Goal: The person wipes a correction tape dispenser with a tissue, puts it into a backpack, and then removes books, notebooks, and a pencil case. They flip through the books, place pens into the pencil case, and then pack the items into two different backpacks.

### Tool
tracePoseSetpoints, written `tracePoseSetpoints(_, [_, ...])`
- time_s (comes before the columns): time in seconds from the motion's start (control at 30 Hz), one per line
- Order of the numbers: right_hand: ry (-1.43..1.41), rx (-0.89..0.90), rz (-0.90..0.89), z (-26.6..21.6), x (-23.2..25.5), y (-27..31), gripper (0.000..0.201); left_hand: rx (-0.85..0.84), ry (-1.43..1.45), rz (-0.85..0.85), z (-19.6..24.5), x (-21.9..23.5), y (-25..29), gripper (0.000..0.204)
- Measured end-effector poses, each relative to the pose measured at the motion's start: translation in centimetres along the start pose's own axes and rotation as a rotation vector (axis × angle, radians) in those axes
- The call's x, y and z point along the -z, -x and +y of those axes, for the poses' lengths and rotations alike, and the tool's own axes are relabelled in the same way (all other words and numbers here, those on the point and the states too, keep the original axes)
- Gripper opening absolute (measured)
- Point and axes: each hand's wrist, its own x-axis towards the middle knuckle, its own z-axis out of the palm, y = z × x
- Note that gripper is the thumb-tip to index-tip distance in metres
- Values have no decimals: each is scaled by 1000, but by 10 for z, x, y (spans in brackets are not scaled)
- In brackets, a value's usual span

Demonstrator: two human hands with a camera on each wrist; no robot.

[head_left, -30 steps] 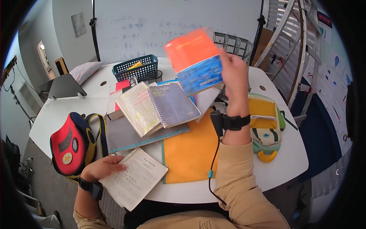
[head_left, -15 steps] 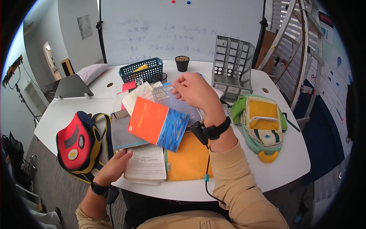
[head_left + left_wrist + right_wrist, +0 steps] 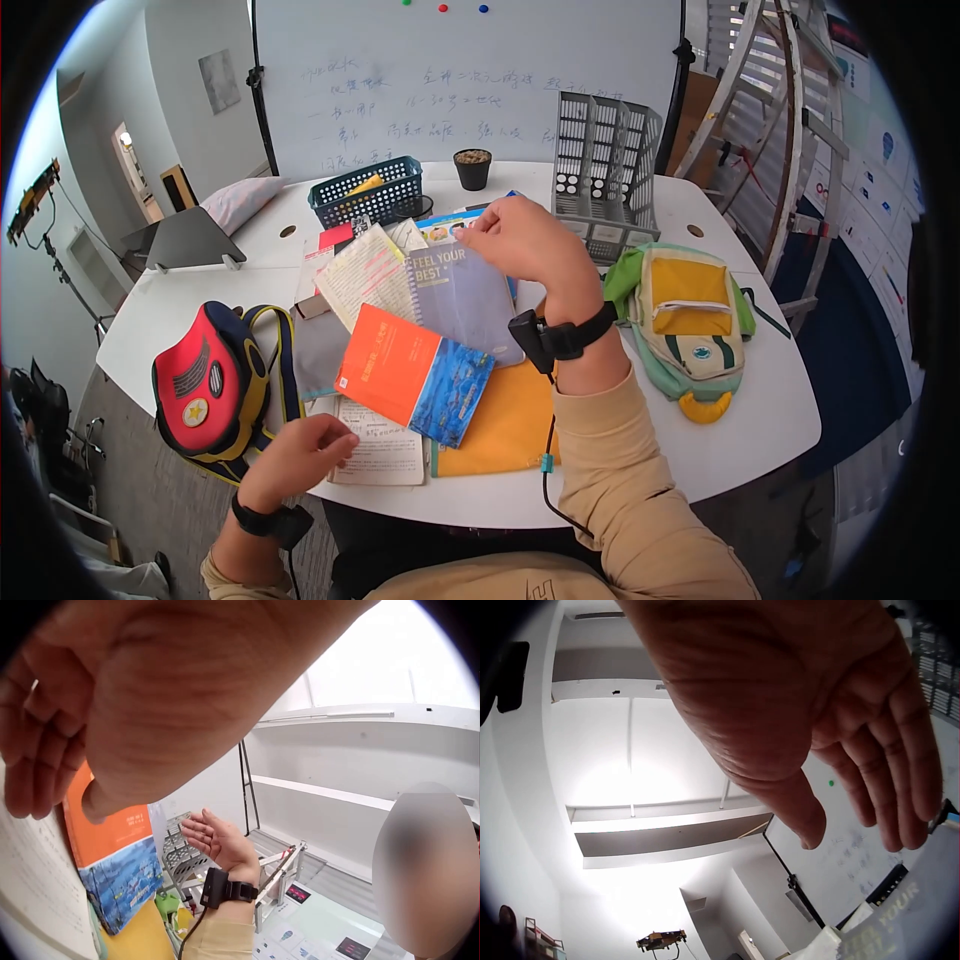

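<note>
My left hand (image 3: 300, 458) hovers at the near left with loosely bent fingers and holds nothing. Just right of its fingertips lies a printed booklet (image 3: 385, 462), partly covered by an orange and blue book (image 3: 385, 365). My right hand (image 3: 530, 245) is above the upper right of a spiral notebook (image 3: 465, 300) marked "Feel Your Best", its fingers relaxed with nothing between them. The right wrist view shows that palm (image 3: 780, 697) with the fingers extended. Beside the notebook are handwritten pages (image 3: 365, 275); under the books lie a yellow-orange folder (image 3: 520, 420) and a grey folder (image 3: 318, 355).
A red and navy backpack (image 3: 205, 385) lies at the left, a green and cream one (image 3: 690, 330) at the right. Behind stand a green basket (image 3: 365, 195), a potted plant (image 3: 472, 170) and a grey file rack (image 3: 605, 170). A laptop-like dark panel (image 3: 195, 240) stands far left.
My right hand brought the orange and blue book down from the upper right and let it go on the pile. My left hand set the printed booklet on the table and released it.
</note>
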Motion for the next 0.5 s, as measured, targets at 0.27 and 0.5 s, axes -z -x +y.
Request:
tracePoseSetpoints(0.27, [-136, 68, 192, 22, 22, 0, 42, -18, -245, 484, -63, 60, 2, 37])
tracePoseSetpoints(0.5, [-172, 42, 268, 9, 41, 16, 42, -89, -487, 849, -72, 58, 8, 39])
